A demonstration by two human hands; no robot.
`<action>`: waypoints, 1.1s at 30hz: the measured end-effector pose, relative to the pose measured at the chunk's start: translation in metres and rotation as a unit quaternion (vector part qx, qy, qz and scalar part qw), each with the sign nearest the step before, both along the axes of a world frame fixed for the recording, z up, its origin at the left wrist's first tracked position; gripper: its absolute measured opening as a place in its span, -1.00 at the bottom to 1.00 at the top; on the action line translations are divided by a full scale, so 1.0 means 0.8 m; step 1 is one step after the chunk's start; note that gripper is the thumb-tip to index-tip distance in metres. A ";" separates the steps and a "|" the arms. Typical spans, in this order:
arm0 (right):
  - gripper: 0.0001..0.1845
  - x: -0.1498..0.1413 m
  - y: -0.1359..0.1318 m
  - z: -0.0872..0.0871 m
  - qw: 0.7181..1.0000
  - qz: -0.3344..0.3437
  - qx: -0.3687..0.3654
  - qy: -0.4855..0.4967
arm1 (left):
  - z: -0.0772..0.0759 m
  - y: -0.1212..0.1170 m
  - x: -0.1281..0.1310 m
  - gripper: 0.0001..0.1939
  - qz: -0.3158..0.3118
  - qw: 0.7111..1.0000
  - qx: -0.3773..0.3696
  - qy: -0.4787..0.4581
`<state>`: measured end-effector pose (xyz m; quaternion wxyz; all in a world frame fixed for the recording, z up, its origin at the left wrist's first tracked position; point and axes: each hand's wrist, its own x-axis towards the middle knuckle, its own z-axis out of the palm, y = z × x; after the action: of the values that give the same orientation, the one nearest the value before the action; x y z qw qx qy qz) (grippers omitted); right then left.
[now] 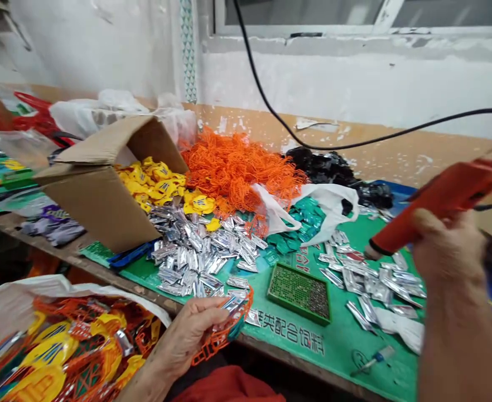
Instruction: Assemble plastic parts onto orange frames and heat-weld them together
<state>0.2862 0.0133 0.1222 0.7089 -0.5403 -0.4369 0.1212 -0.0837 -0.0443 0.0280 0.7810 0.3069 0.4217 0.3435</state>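
Note:
My left hand is closed around an orange plastic lattice part with a silver piece and some green on it, just off the table's front edge. My right hand grips a red-orange electric screwdriver, raised over the right side of the table and tilted with its nose down to the left. Its tip is blurred. Between the hands lies a shallow green tray with small screws heaped at its right end. Shiny silver pieces are piled behind my left hand.
A black cord loops across to the screwdriver. A tipped cardboard box spills yellow parts beside an orange heap. Green pieces spill from a white bag. A filled white sack stands left; a small screwdriver lies right.

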 end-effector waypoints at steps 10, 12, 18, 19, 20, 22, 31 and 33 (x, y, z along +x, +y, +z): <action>-0.55 -0.065 0.025 -0.017 0.979 0.118 -0.040 0.161 | 0.000 -0.001 0.013 -0.67 -0.040 0.998 -0.037 0.021; -0.55 -0.086 0.021 -0.030 0.978 0.121 -0.036 0.164 | -0.001 -0.001 0.019 -0.71 -0.044 0.998 -0.037 0.010; -0.53 -0.117 0.017 -0.069 0.977 0.134 -0.021 0.162 | -0.001 -0.001 0.032 -0.71 -0.082 0.996 -0.037 0.003; -0.51 -0.118 0.017 -0.073 0.978 0.132 -0.019 0.163 | -0.002 -0.001 0.033 -0.71 -0.086 0.996 -0.037 0.005; -0.51 -0.119 0.017 -0.077 0.978 0.130 -0.018 0.164 | -0.003 -0.001 0.033 -0.71 -0.086 0.996 -0.036 0.007; -0.49 -0.121 0.017 -0.081 0.978 0.124 -0.016 0.167 | -0.006 -0.001 0.034 -0.72 -0.085 0.996 -0.031 0.007; -0.52 -0.123 0.018 -0.090 0.979 0.113 -0.014 0.172 | -0.016 -0.001 0.037 -0.75 -0.108 0.993 -0.047 -0.002; -0.52 -0.122 0.019 -0.093 0.978 0.114 -0.014 0.173 | -0.017 -0.001 0.038 -0.74 -0.107 0.993 -0.053 -0.015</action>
<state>0.1883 0.0282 0.0479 0.7474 -0.4680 -0.3647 0.2991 -0.0536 -0.0449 0.0140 0.8346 0.3032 0.3924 0.2397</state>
